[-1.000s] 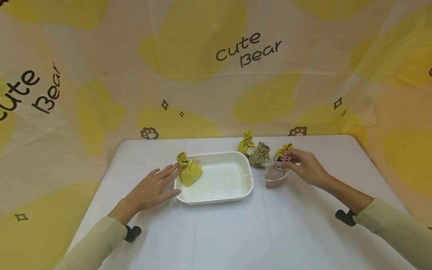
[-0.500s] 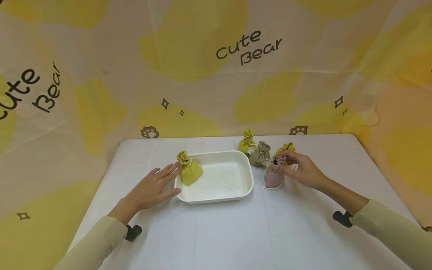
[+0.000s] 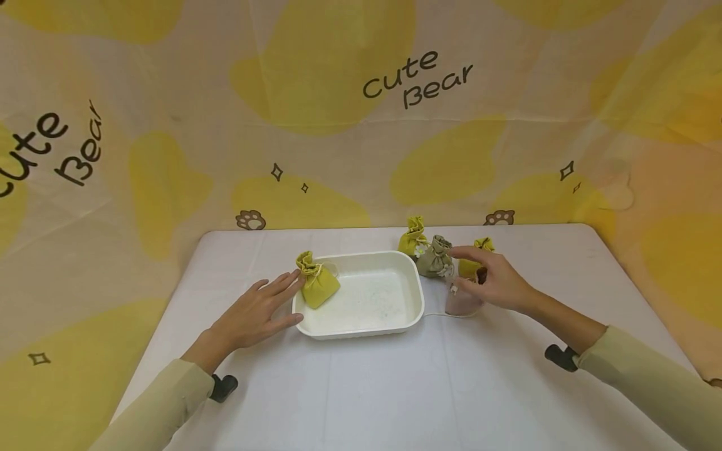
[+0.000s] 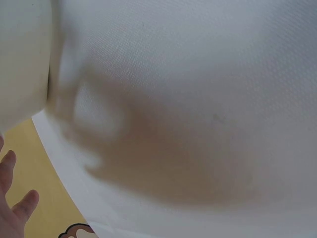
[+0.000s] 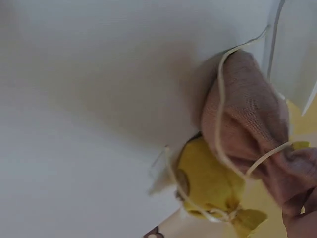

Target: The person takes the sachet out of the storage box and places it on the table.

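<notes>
In the head view my left hand (image 3: 254, 316) lies with straight fingers at the left rim of a white tray (image 3: 389, 300), fingertips right at the neck of a yellow drawstring pouch (image 3: 320, 289) inside it. My right hand (image 3: 499, 279) is over a pink drawstring pouch (image 3: 459, 300), thumb and index finger spread apart. Its index fingertip comes right beside the neck of a grey-green pouch (image 3: 433, 260). The hand partly covers the pink pouch, whose body and loose cord show in the right wrist view, with a fingertip close to its gathered neck.
Behind the grey-green pouch stands another yellow pouch (image 3: 412, 243) with a white flower. One more yellow pouch (image 3: 469, 266) is partly behind the right hand. The white-covered table (image 3: 372, 394) ends at a patterned yellow backdrop (image 3: 338, 125).
My right hand has let go of the pink pouch's neck and moved left toward the grey-green pouch, fingers spreading. The pink pouch's cord has come off the tray's edge. The left hand stays put.
</notes>
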